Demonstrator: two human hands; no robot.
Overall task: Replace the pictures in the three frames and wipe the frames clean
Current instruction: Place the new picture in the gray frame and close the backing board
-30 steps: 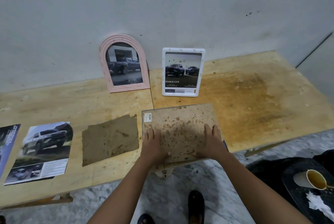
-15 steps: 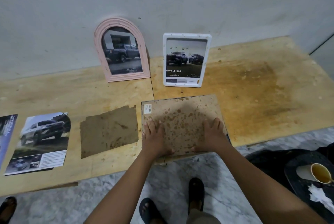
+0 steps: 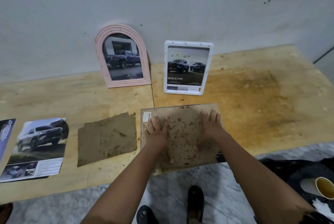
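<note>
Frame back (image 3: 182, 133), stained, lies flat at the table (image 3: 253, 106) edge with a barcode sticker (image 3: 146, 116); we press left hand (image 3: 156, 131) and right hand (image 3: 212, 126) on it, fingers spread. Pink frame (image 3: 99, 48) reads "TOYOTA", white frame (image 3: 188, 43) "DOUBLE CAB".

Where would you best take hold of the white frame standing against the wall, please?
Probably by its top rail, from above: the white frame stands upright against the wall, leaving that edge free and its back out of reach.
</note>
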